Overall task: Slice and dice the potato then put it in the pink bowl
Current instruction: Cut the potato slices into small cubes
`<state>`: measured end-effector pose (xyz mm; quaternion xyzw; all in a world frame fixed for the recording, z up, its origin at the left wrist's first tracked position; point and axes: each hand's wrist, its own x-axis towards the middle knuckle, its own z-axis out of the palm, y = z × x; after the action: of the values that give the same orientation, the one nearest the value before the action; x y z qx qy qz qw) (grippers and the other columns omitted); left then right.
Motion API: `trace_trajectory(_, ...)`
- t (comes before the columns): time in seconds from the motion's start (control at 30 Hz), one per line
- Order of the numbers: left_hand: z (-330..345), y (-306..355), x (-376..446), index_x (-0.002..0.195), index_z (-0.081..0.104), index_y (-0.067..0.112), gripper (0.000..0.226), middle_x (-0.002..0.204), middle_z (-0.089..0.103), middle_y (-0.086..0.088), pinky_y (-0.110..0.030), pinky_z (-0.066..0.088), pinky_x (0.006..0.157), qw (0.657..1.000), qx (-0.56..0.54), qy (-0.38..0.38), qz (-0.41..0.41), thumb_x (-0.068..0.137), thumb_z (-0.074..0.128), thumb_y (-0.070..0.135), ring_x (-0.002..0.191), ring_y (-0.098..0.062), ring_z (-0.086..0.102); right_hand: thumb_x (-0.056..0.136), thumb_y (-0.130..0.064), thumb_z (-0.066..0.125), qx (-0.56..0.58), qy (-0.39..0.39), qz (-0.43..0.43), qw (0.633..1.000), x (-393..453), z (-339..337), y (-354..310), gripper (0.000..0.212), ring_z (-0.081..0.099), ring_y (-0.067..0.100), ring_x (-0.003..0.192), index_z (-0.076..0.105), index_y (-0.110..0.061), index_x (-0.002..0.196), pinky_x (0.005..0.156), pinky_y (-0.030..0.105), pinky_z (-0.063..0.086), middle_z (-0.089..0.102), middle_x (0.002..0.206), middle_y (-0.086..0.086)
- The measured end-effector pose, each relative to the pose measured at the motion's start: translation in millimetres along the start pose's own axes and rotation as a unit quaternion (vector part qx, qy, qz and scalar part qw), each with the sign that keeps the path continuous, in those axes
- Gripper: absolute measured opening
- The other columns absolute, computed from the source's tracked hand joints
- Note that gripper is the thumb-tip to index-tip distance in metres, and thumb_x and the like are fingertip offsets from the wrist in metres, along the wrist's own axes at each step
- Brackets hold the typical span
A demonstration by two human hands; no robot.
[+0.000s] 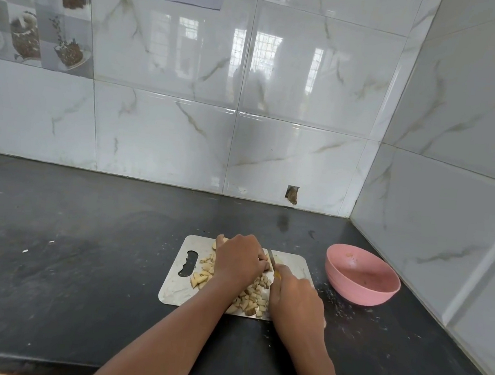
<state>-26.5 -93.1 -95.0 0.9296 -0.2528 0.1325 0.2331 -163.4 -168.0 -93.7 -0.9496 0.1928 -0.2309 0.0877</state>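
Your right hand [296,295] gripped yellow-handled knife [272,260], blade down beside left-hand knuckles. Your left hand [240,260], fingers curled, steadied uncut potato piece [221,240] on steel cutting board [174,289]. Pale diced potato [252,299] piled there; pink bowl [361,277] waited right on black bench [68,245].

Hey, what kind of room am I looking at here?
Most likely a home kitchen: a dark stone counter against glossy marble-look wall tiles, with diced potato on a cutting board.
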Motion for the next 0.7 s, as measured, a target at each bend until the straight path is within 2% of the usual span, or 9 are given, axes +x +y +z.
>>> trace_trajectory(0.13, 1, 0, 0, 0.083, 0.084, 0.040, 0.016, 0.083, 0.076, 0.019, -0.049, 0.033, 0.111, 1.000, -0.009, 0.004, -0.005, 0.087, 0.072, 0.048, 0.085, -0.006, 0.066, 0.106, -0.027, 0.032, -0.018, -0.012, -0.009, 1.000, 0, 2, -1, 0.029, 0.064, 0.018, 0.079, 0.054, -0.029, 0.125, 0.072, 0.036, 0.056, 0.067, 0.092, 0.000)
trace_trajectory(0.3, 1, 0, 0, 0.082, 0.084, 0.039, 0.015, 0.085, 0.076, 0.019, -0.047, 0.034, 0.108, 1.000, -0.020, 0.005, -0.008, 0.088, 0.073, 0.047, 0.086, -0.007, 0.066, 0.107, -0.025, 0.033, -0.047, -0.030, -0.023, 0.998, 1, -4, -2, 0.027, 0.056, 0.022, 0.080, 0.052, -0.023, 0.125, 0.066, 0.033, 0.037, 0.067, 0.102, 0.003)
trace_trajectory(0.4, 1, 1, -1, 0.079, 0.083, 0.039, 0.017, 0.079, 0.075, 0.019, -0.048, 0.033, 0.107, 1.000, -0.015, 0.001, -0.012, 0.087, 0.071, 0.047, 0.081, -0.006, 0.065, 0.107, -0.024, 0.034, -0.056, -0.040, -0.028, 0.997, 1, -6, -5, 0.027, 0.063, 0.025, 0.090, 0.051, -0.022, 0.128, 0.068, 0.033, 0.035, 0.067, 0.106, 0.005)
trace_trajectory(0.47, 3, 2, 0, 0.075, 0.082, 0.037, 0.019, 0.074, 0.074, 0.018, -0.048, 0.033, 0.107, 1.000, -0.006, 0.004, -0.017, 0.086, 0.068, 0.044, 0.076, -0.006, 0.064, 0.107, -0.024, 0.033, -0.055, -0.047, -0.027, 0.997, 1, -8, -5, 0.027, 0.065, 0.026, 0.091, 0.051, -0.022, 0.126, 0.068, 0.034, 0.036, 0.066, 0.105, 0.005)
trace_trajectory(0.6, 4, 3, -1, 0.070, 0.080, 0.036, 0.019, 0.068, 0.072, 0.017, -0.045, 0.033, 0.101, 1.000, -0.003, 0.008, -0.025, 0.081, 0.065, 0.038, 0.071, -0.006, 0.063, 0.105, -0.024, 0.034, -0.049, -0.052, -0.029, 0.997, -10, -11, -3, 0.020, 0.060, 0.028, 0.084, 0.049, -0.024, 0.118, 0.066, 0.036, 0.036, 0.063, 0.097, 0.004)
trace_trajectory(0.7, 4, 3, 1, 0.073, 0.082, 0.037, 0.017, 0.072, 0.074, 0.019, -0.045, 0.034, 0.101, 1.000, -0.005, 0.004, -0.021, 0.084, 0.069, 0.042, 0.077, -0.005, 0.065, 0.103, -0.027, 0.034, -0.053, -0.054, -0.034, 0.997, -26, -13, 1, 0.013, 0.062, 0.029, 0.085, 0.044, -0.027, 0.113, 0.065, 0.038, 0.039, 0.053, 0.086, 0.000)
